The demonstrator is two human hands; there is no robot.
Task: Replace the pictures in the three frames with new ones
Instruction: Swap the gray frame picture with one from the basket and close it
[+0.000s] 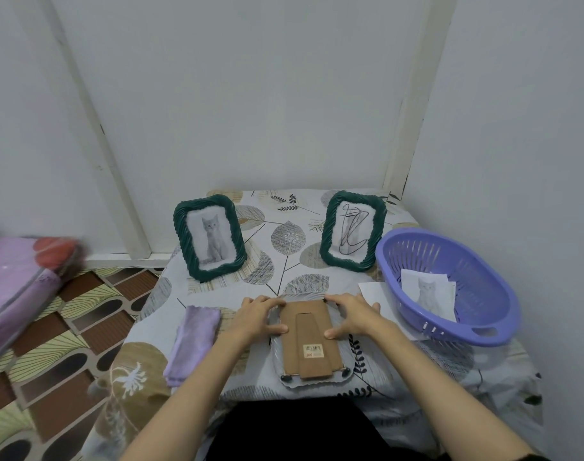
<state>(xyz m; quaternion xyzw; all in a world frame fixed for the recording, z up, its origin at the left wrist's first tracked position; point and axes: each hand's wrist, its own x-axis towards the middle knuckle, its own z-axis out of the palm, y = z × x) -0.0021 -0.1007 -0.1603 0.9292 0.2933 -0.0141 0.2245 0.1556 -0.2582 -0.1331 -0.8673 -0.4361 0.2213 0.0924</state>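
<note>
A picture frame (312, 347) lies face down in front of me, its brown cardboard back and folded stand facing up. My left hand (259, 316) grips its upper left edge, thumb on the cardboard. My right hand (352, 316) grips the upper right edge, thumb pressing the back. Two green frames stand upright behind: the left green frame (209, 237) shows a grey cat picture, the right green frame (352, 230) shows a picture scribbled over in black. A cat picture (428, 292) lies in the purple basket (483, 331). A white sheet (372, 289) lies beside the basket.
A folded purple cloth (192, 344) lies left of the face-down frame. The leaf-patterned tablecloth (284, 247) covers a small table set in a wall corner. A pink-purple bundle (21, 281) sits on the floor at far left.
</note>
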